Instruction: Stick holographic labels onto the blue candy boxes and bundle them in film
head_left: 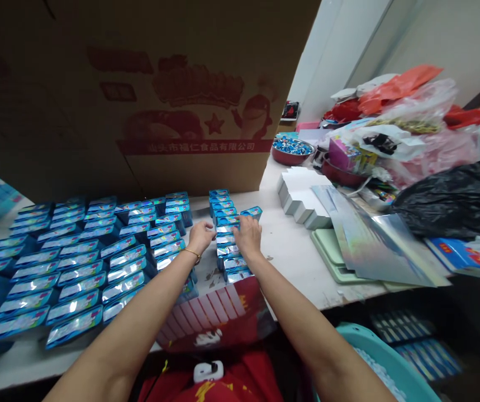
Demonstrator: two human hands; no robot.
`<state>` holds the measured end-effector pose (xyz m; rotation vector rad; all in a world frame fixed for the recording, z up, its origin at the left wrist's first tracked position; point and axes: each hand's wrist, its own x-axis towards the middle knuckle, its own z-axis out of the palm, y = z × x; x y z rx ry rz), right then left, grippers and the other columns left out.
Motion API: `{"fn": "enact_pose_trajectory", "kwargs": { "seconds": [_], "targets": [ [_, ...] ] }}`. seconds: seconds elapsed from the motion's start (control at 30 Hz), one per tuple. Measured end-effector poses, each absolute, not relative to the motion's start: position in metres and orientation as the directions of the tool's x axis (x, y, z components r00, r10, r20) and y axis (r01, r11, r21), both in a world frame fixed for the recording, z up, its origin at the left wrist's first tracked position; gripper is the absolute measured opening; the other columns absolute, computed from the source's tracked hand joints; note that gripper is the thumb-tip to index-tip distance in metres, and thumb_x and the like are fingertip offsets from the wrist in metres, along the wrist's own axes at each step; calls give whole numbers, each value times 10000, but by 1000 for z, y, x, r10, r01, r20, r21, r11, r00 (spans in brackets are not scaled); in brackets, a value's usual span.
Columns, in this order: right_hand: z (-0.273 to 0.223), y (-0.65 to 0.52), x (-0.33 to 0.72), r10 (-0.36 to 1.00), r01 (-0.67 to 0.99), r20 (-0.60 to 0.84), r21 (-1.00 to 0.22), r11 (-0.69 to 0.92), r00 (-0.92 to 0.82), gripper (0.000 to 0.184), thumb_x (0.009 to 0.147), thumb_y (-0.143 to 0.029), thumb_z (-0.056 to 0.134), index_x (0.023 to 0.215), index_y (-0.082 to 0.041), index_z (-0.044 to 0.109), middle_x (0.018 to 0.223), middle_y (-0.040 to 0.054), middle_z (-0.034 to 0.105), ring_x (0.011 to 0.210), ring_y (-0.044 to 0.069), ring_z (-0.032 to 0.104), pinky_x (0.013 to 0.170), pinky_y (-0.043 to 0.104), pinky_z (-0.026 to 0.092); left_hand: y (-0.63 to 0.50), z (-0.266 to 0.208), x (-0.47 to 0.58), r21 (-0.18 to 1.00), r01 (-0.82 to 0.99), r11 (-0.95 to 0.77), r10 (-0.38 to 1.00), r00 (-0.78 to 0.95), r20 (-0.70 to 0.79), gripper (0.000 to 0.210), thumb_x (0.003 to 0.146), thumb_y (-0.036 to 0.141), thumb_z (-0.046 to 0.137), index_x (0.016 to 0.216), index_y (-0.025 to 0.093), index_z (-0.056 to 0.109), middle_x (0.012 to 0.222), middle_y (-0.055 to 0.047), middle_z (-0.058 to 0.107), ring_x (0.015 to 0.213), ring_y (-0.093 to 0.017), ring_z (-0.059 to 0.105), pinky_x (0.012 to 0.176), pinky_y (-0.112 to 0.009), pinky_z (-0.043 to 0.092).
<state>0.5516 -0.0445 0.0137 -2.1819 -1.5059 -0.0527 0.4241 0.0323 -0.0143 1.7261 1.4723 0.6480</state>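
Note:
My left hand (201, 239) is closed, its fingers curled toward the thumb, beside a short column of blue packs. Whatever those fingers hold, if anything, is too small or hidden. My right hand (248, 234) has its thumb and fingers bent around a shiny blue pack (228, 221) in that column, partly covering it. Just behind the right hand, another blue pack (251, 212) sticks out to the side. To the left, many blue packs (76, 279) with printed, glossy tops stand in rows on the white table (281, 251).
A large cardboard box (139, 111) walls off the back. At right are a stack of white card (302, 192), silvery sheets (361, 234), a pale green tray (332, 259), a red bowl (292, 151) and a black bag (453, 195). A teal tub (378, 346) stands below.

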Motion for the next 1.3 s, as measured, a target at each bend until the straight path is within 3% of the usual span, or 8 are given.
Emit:
{"fn": "enact_pose_trajectory", "kwargs": {
  "seconds": [0.17, 0.37, 0.47, 0.67, 0.93, 1.13, 1.2, 1.3],
  "targets": [
    [20, -54, 560, 972, 992, 223, -116, -50, 75, 271, 842, -212, 415, 946, -298, 650, 977, 65, 537, 922, 223, 437, 770, 377, 305, 21, 2, 416, 753, 652, -94, 981, 190, -42, 233, 655, 100, 545, 872, 141, 618, 639, -33, 640, 643, -163, 600, 636, -253, 419],
    [41, -86, 587, 933, 794, 353, -587, 159, 74, 375, 813, -101, 374, 1038, -257, 631, 975, 29, 557, 867, 140, 526, 750, 268, 399, -46, 49, 394, 692, 510, -511, 743, 666, 57, 270, 773, 393, 476, 846, 195, 644, 785, -21, 648, 719, -157, 568, 635, -232, 395],
    [60, -127, 587, 906, 678, 412, -640, 361, -94, 289, 838, -179, 426, 1037, -237, 628, 965, 32, 586, 879, 140, 538, 767, 263, 409, -76, 53, 391, 673, 443, -592, 592, 806, -10, 274, 765, 406, 494, 761, 185, 655, 712, -13, 640, 651, -143, 545, 592, -221, 376],
    [48, -176, 561, 876, 873, 330, -224, 434, -351, 280, 829, -275, 516, 1102, -259, 575, 921, 58, 604, 839, 179, 495, 737, 317, 367, -87, 40, 395, 647, 469, -601, 582, 812, -47, 252, 806, 277, 426, 735, 164, 640, 691, -24, 638, 637, -137, 545, 593, -224, 372],
    [19, -184, 559, 815, 908, 461, -41, 416, -352, 232, 870, -197, 431, 1035, -214, 593, 811, 46, 609, 760, 157, 502, 677, 303, 361, -99, 40, 387, 677, 481, -557, 619, 784, -47, 188, 763, 234, 474, 778, 163, 647, 775, -36, 659, 714, -151, 565, 670, -241, 402],
    [14, -201, 552, 635, 863, 625, 129, 489, -453, 297, 862, -124, 396, 1122, -127, 538, 1105, 99, 585, 1078, 219, 466, 911, 387, 360, -99, 34, 382, 773, 434, -462, 616, 785, -72, 244, 779, 292, 454, 738, 137, 638, 692, -13, 633, 639, -125, 531, 597, -214, 389],
    [16, -206, 549, 635, 850, 634, 71, 521, -442, 272, 857, -125, 399, 1079, -141, 556, 1101, 94, 589, 1082, 217, 470, 914, 388, 373, -99, 32, 381, 762, 455, -461, 622, 778, -88, 243, 777, 296, 460, 748, 140, 643, 706, -19, 638, 651, -130, 539, 602, -218, 391],
    [33, -210, 545, 751, 837, 597, -231, 497, -282, 195, 843, -138, 418, 940, -168, 585, 967, 77, 620, 940, 183, 534, 822, 346, 430, -99, 30, 380, 699, 503, -508, 663, 747, -54, 221, 773, 276, 468, 778, 147, 648, 756, -37, 648, 703, -147, 558, 645, -236, 399]
  ]
}}
